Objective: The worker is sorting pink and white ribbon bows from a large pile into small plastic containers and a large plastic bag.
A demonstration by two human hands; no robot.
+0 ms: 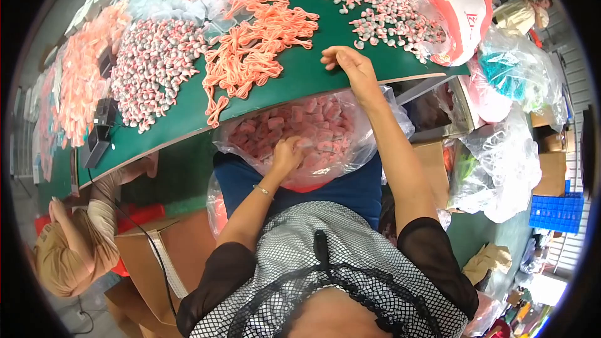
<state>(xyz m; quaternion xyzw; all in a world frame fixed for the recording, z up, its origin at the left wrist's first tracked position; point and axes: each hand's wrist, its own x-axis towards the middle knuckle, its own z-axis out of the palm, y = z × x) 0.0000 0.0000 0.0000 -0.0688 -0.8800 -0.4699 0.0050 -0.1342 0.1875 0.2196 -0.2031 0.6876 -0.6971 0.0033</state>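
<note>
A large clear plastic bag (369, 150) lies open across my lap, filled with small pink-and-clear plastic pieces (319, 119). Inside the bag's mouth is my left hand (287, 155), its fingers closed at a pale piece on top of the heap. My right hand (354, 70) hovers over the near edge of the green table (338, 34). Its fingers are loosely curved and apart, and nothing shows in them. To its left on the table lies a pile of looped orange cords (260, 40). Small grey-and-pink rounded pieces (394, 15) are scattered beyond it.
A larger heap of grey-and-pink pieces (153, 66) sits at the table's left, beside clear plastic cases (169, 0) and orange parts (81, 66). A white-and-red sack (460, 19) lies at right. A cardboard box (175, 250) and another person (78, 250) are at lower left.
</note>
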